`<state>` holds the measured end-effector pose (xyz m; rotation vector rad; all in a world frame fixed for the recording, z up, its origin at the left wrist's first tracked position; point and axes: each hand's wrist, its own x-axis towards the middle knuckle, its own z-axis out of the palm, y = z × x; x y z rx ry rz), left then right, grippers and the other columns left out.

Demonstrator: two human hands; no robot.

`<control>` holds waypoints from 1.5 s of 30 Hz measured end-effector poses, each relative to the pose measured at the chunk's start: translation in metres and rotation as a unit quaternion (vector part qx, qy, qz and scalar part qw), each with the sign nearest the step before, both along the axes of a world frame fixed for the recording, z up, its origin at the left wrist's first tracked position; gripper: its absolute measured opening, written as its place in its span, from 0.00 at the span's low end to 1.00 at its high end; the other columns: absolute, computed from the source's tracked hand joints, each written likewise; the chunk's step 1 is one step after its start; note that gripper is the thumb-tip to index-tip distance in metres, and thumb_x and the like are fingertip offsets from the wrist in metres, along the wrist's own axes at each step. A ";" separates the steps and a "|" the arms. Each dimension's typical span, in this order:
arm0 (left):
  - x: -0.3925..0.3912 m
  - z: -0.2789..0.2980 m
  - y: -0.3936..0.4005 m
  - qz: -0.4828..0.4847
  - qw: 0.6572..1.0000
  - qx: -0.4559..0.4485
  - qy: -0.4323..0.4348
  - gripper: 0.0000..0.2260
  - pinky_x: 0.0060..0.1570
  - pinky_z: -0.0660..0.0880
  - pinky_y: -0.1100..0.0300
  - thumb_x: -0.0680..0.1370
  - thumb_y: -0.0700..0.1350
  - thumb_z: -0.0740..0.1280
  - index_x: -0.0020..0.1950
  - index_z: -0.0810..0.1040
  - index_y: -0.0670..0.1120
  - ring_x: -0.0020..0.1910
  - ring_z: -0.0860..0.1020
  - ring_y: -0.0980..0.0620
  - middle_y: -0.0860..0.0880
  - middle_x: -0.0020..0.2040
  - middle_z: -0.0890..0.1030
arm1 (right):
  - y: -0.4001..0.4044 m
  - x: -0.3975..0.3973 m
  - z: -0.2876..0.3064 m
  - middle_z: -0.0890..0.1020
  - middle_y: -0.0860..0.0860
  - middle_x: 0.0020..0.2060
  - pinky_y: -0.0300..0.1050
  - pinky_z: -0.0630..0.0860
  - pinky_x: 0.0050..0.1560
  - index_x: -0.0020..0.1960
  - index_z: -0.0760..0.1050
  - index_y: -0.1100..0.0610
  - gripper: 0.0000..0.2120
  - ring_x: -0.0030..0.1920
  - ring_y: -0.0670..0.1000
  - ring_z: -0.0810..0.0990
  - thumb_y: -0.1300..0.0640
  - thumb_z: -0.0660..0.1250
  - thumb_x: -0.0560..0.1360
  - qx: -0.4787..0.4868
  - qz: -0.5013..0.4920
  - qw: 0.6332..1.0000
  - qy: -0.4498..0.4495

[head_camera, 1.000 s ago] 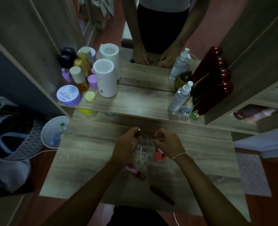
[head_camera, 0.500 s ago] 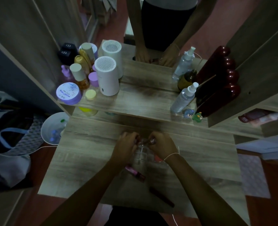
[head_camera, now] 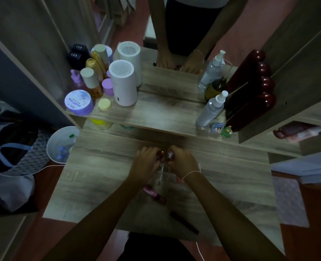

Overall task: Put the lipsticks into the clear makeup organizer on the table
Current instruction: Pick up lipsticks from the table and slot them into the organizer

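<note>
The clear makeup organizer (head_camera: 164,175) stands on the wooden table (head_camera: 99,178), mostly hidden between my two hands. My left hand (head_camera: 146,164) is closed on a dark red lipstick (head_camera: 160,155) over the organizer's far edge. My right hand (head_camera: 182,162) grips a lipstick with a silvery top (head_camera: 170,154) right beside it. A pink lipstick (head_camera: 154,195) lies on the table just in front of the organizer. A dark red one (head_camera: 184,222) lies nearer the front edge. Something pink (head_camera: 179,179) shows under my right wrist.
A raised shelf (head_camera: 155,113) behind holds a white cylinder (head_camera: 123,82), purple jar (head_camera: 79,102), bottles, a spray bottle (head_camera: 211,109) and small figurines (head_camera: 226,131). A mirror reflects a person's hands. A white bin (head_camera: 61,144) and a bag (head_camera: 14,147) sit at left.
Both hands have drawn closer together and moved toward the organizer's far side, each still holding a lipstick. The two lipsticks lying on the table have not moved.
</note>
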<state>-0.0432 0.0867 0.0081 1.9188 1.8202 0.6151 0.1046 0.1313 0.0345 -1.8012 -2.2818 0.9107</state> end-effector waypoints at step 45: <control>0.022 -0.019 -0.111 -0.159 0.982 -0.010 0.102 0.13 0.54 0.75 0.47 0.76 0.46 0.61 0.57 0.77 0.43 0.54 0.77 0.40 0.41 0.56 0.80 | -0.129 0.083 -0.021 0.83 0.53 0.40 0.48 0.77 0.48 0.51 0.78 0.52 0.14 0.43 0.53 0.81 0.50 0.73 0.67 -0.076 0.012 0.997 0.019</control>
